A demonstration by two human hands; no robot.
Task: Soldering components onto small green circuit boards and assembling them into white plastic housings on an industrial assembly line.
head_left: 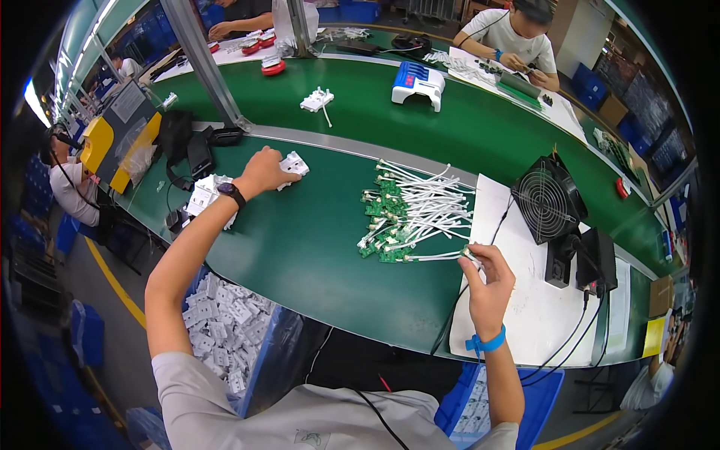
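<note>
My left hand (264,174) reaches over the left part of the green bench, its fingers closed on a white plastic housing (295,163). Just left of that wrist lies a small stack of similar white housings (204,196), partly covered by my forearm. My right hand (491,283) pinches the end of a white cable (439,258) between thumb and fingers, at the right side of a pile. In that pile, green circuit boards (386,201) lie at the left and their white cables (435,202) stretch right. The pinched tip is mostly hidden by my fingers.
A black fan (550,199) and black power boxes (598,259) with cords stand on white paper (495,330) at right. Below the bench's front edge is a bin of white housings (229,322). A conveyor (352,112) runs behind, carrying a blue-white device (418,84). Other people work beyond.
</note>
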